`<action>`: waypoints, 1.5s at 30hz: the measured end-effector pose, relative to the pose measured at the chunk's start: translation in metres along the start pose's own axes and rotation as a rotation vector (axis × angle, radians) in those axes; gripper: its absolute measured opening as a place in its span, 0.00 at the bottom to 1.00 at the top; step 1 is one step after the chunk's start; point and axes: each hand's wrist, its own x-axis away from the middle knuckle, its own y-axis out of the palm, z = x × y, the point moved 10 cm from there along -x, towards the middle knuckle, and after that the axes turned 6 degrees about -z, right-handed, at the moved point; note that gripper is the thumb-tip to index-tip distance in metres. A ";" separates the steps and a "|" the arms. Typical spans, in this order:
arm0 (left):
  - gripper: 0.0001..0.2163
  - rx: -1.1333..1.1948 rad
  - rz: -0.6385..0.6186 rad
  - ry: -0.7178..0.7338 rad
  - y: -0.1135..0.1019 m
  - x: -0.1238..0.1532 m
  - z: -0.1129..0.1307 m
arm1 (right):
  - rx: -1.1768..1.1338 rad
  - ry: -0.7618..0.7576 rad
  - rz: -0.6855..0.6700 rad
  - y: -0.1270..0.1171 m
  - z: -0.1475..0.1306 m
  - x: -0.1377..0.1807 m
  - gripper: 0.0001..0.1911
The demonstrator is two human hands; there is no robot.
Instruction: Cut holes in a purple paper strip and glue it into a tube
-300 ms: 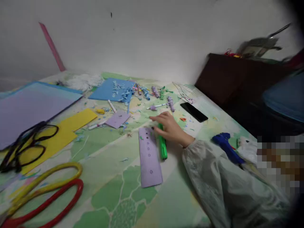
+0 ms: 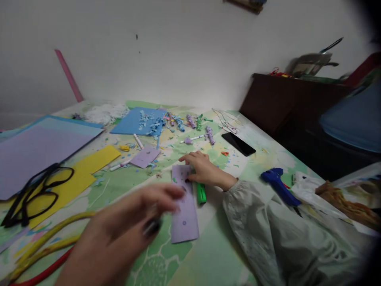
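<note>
A purple paper strip (image 2: 185,233) with a row of small drawn circles lies flat on the patterned tablecloth. My right hand (image 2: 204,170) rests over its upper end, fingers and thumb spread and touching or just above the paper. Beneath the palm, a green marker (image 2: 201,194) lies along the strip's right side, its upper part covered. In the foreground my left hand (image 2: 122,234) is blurred by motion; it holds nothing, thumb and fingers apart, fingertips over the strip's left edge. Yellow-and-red-handled scissors (image 2: 50,242) lie behind it at the lower left, partly covered.
Black-handled scissors (image 2: 38,194) lie on yellow sheets (image 2: 102,159) at left, near large purple sheets (image 2: 44,147). Farther back are a blue sheet (image 2: 127,123), paper scraps and a small purple piece (image 2: 145,157). A phone (image 2: 238,143) and blue glue gun (image 2: 278,184) lie at right.
My left hand has come into view from the lower left and reaches over the strip. My right hand has shifted left onto the strip's upper end, covering more of the green marker.
</note>
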 end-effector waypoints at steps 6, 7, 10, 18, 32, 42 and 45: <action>0.21 -0.212 -0.087 -0.053 0.028 -0.068 0.034 | -0.295 -0.019 0.272 -0.035 -0.013 0.009 0.11; 0.19 -0.122 -0.182 -0.066 0.040 -0.074 0.029 | -0.351 -0.026 0.309 -0.039 -0.016 0.011 0.11; 0.12 0.143 -0.312 -0.117 0.058 -0.074 0.018 | -0.648 -0.025 0.454 -0.050 -0.016 0.020 0.10; 0.12 0.255 0.005 -0.019 0.011 -0.066 0.027 | -0.907 0.105 0.070 0.006 -0.021 0.018 0.11; 0.09 0.203 0.132 0.009 0.008 -0.058 0.026 | -0.556 -0.010 0.186 -0.004 -0.046 0.032 0.11; 0.10 0.496 -0.094 -0.030 0.023 -0.060 0.019 | -0.927 0.054 0.226 -0.005 -0.035 0.030 0.08; 0.10 0.564 -0.159 -0.077 0.031 -0.060 0.016 | -0.990 0.064 0.211 -0.004 -0.035 0.029 0.09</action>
